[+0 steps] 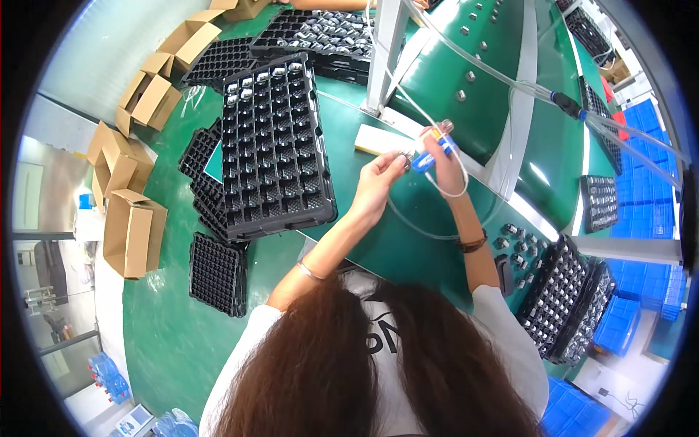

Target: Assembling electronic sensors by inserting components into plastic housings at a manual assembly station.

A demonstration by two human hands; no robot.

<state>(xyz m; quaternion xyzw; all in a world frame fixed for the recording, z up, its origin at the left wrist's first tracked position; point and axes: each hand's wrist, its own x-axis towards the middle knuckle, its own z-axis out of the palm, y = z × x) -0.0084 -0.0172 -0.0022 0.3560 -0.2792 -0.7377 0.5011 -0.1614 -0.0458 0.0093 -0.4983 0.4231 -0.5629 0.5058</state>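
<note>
My left hand [376, 186] pinches a small shiny metal part [408, 156] between thumb and fingertips; its exact kind is too small to tell. Wrapped around a blue air blow gun [422, 162] is my right hand [448, 169], just right of the left. The gun's front end is close to the metal part; whether they touch, I cannot tell. A pale thin hose [466, 186] loops beside my right hand. To the left lies a large black compartment tray [280, 146], with a few metal parts in its far pockets and most others bare.
Several loose metal parts [518, 255] lie at the right, next to filled black trays [557, 291]. A green conveyor [480, 87] carries spaced parts beyond a metal post [384, 58]. Cardboard boxes [131, 237] stand left; blue bins [641, 211] are stacked right.
</note>
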